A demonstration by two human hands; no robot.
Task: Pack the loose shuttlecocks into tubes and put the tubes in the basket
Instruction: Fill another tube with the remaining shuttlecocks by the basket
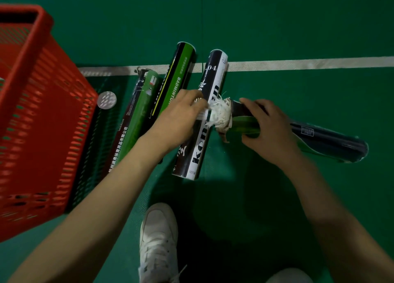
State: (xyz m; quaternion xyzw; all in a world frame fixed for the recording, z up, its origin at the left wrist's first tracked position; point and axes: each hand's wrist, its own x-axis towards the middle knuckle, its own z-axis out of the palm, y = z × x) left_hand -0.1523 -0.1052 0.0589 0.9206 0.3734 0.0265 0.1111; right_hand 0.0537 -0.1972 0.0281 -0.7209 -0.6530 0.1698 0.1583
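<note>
One shuttlecock (219,114) at torn tube (328,141) rim

Flr (298,27): 3 tubes (174,80), basket (42,112), lid (106,100)

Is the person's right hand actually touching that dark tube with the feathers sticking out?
Touching. The head view shows the right hand wrapped around the dark tube near its open end, fingers curled over it, just beside the shuttlecock.
</note>
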